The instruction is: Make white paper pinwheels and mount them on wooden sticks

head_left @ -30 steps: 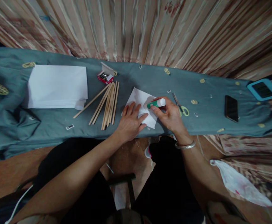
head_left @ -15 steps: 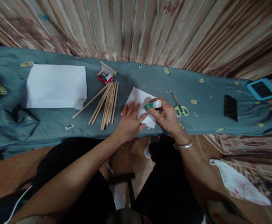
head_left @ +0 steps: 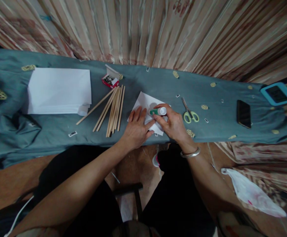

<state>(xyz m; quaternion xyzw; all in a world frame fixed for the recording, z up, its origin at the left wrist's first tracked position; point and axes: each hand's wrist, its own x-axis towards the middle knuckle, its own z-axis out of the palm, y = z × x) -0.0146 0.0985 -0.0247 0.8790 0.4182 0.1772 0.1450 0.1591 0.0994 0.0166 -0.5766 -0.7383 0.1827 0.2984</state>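
Note:
A square piece of white paper (head_left: pixel 143 99) lies turned on the cloth-covered table in front of me. My left hand (head_left: pixel 135 130) rests flat on its left part, fingers spread. Gripped in my right hand (head_left: pixel 174 123) is a green and white glue stick (head_left: pixel 158 111), tilted low over the middle of the paper; its tip appears to meet the sheet. Just right of that hand lie scissors (head_left: pixel 190 115) with light green handles. Several thin wooden sticks (head_left: pixel 115 110) lie in a loose fan left of my left hand.
A stack of white paper (head_left: pixel 59 90) is at the left. An open red box (head_left: pixel 110 81) of small metal pieces stands behind the sticks. A black phone (head_left: pixel 243 114) and a blue-framed device (head_left: pixel 278 94) lie at the right. Pleated curtains (head_left: pixel 143 29) hang along the back.
My right hand has slid the glue stick leftward across the paper, and the scissors' handles now show fully. My left hand has stayed in place on the sheet.

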